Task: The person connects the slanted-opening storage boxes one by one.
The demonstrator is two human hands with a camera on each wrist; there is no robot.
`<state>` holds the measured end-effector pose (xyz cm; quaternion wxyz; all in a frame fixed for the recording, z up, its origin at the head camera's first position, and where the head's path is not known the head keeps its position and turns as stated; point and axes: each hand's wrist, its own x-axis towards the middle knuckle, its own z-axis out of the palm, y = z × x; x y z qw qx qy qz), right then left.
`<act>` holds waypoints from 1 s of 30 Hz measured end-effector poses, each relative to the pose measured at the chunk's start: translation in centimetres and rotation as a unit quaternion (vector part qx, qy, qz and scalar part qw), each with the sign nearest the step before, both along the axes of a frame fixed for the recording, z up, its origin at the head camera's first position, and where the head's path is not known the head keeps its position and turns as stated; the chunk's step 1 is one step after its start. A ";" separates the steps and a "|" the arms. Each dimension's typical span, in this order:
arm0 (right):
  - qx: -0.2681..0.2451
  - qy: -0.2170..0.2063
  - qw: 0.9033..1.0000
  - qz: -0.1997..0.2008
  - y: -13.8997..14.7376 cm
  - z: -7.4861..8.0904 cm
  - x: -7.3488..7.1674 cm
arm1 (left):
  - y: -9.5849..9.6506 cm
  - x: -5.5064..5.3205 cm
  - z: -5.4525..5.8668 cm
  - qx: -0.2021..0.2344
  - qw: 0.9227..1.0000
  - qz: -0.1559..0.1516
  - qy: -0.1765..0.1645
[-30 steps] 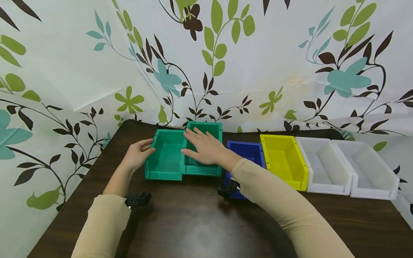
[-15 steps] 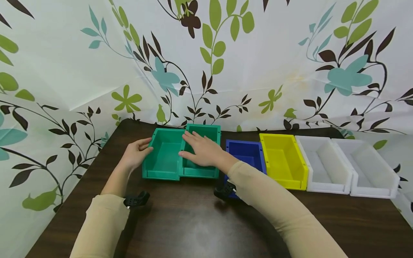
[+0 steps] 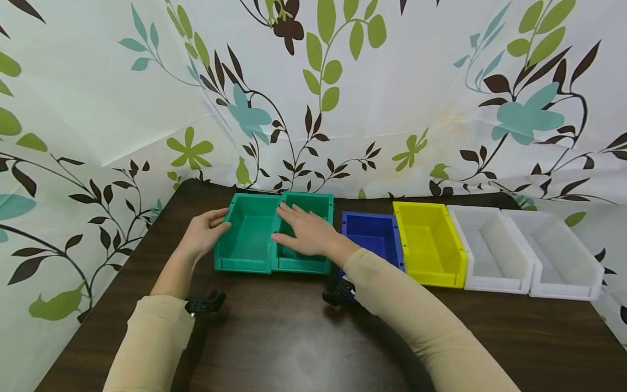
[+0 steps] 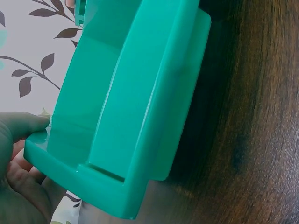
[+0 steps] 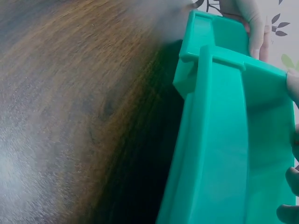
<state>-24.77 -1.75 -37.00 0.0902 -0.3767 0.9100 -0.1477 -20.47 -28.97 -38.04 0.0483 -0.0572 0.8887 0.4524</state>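
Two green storage bins stand side by side, their fronts nearly level. At the outer wall of the left green bin [image 3: 251, 234], my left hand [image 3: 203, 234] pinches the rim, thumb on top and fingers outside, as the left wrist view shows on the bin [image 4: 128, 88]. My right hand [image 3: 311, 231] lies across the right green bin [image 3: 303, 265], fingers fairly straight and spread over its opening. Its thumb is by the wall between the bins. In the right wrist view, only the fingertips [image 5: 292, 179] show beside the bin [image 5: 224, 130].
To the right stand a blue bin [image 3: 372, 234], partly behind the right forearm, a yellow bin [image 3: 428, 245] and two white bins [image 3: 490, 250]. All rest on a dark wooden table [image 3: 294, 337]. A leaf-patterned cloth [image 3: 343, 136] hangs behind the table.
The right green bin has shifted slightly toward me, from standing out above the left one to nearly level with it. The right hand moved along with it; the left hand keeps its hold.
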 end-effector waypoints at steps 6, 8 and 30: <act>0.001 -0.012 1.000 -0.006 0.1 -0.3 0.1 | 0.0 0.0 -0.1 0.005 1.000 0.001 0.000; 0.000 -0.013 1.000 -0.008 0.1 -0.4 0.0 | 0.0 0.0 -0.1 0.005 1.000 0.001 0.002; 0.045 -0.011 0.998 -0.031 -0.6 -0.9 0.1 | 0.4 0.1 0.4 -0.003 1.000 0.005 -0.001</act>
